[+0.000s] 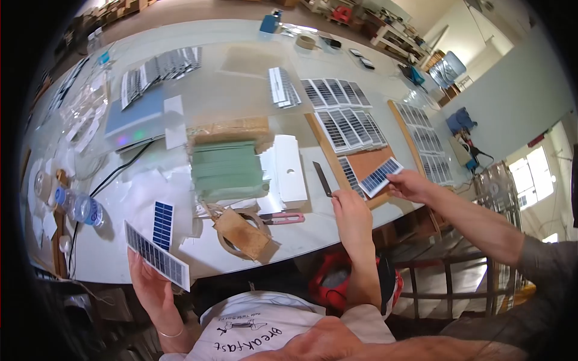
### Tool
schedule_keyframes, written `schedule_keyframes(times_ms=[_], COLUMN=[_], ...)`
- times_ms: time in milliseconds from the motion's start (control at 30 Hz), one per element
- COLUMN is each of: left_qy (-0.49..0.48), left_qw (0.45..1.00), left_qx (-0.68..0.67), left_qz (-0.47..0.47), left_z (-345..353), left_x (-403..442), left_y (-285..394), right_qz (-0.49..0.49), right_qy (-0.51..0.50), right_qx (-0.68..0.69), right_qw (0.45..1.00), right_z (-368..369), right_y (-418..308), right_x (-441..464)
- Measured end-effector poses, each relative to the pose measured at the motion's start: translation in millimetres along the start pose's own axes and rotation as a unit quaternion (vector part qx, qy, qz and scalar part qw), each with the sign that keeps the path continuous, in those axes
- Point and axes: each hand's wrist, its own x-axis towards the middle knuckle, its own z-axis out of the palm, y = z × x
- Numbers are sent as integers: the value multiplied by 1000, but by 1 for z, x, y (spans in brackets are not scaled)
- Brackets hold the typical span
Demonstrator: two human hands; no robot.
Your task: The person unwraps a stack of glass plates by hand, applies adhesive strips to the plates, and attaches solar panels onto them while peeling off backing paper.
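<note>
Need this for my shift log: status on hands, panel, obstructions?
Left hand gripping tilted solar panel. Right hand holding dark flat tool. Co-worker's hand, with another panel, close beside right hand.

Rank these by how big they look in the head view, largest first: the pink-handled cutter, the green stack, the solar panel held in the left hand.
1. Green stack
2. Solar panel in the left hand, raised nearer the camera, so its apparent size may be exaggerated
3. Pink-handled cutter
</note>
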Motion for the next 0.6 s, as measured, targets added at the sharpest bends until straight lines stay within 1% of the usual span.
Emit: schedule_keyframes(times_ms=[33, 133, 167, 200, 233, 267, 300, 333, 400, 467, 533, 567, 600], left_qy=[41, -30, -87, -167, -143, -139, -136, -149, -192, -225, -344, -367, -432], left_qw=[999, 999, 995, 986, 987, 985, 983, 979, 976, 969, 939, 929, 890], left_qx=[11, 35, 45, 25, 69, 96, 123, 134, 107, 103, -2, -37, -141], left_qz=[-5, -6, -4, -2, 21, 26, 31, 21, 8, 12, 15, -5, -49], left_z=[1, 6, 7, 7, 10, 20, 30, 33, 61, 76, 71, 75, 69], left_x=[1, 1, 5, 4, 1, -4, -9, -15, -26, -32, -20, -18, -7], left_y=[0, -1, -4, -5, -12, -18, -24, -27, -30, -29, -35, -33, -40], right_qz=[1, -13, -23, -37, -34, -70, -57, -52, -62, -95, -89, -81, -73], right_qy=[-1, -13, -18, -22, -50, -41, -37, -33, -62, -43, -34, -49, -66], right_qx=[1, -16, -28, -38, -67, -115, -158, -196, -249, -274, -273, -265, -256], right_qw=[1000, 1000, 999, 998, 996, 990, 985, 979, 965, 956, 957, 960, 962], right_z=[2, 20, 27, 34, 42, 52, 66, 78, 82, 82, 87, 93, 98], right_y=[4, 15, 16, 16, 15, 19, 27, 31, 30, 27, 32, 45, 49], right_x=[1, 12, 19, 29, 39, 47, 54, 62, 72, 79, 83, 85, 86])
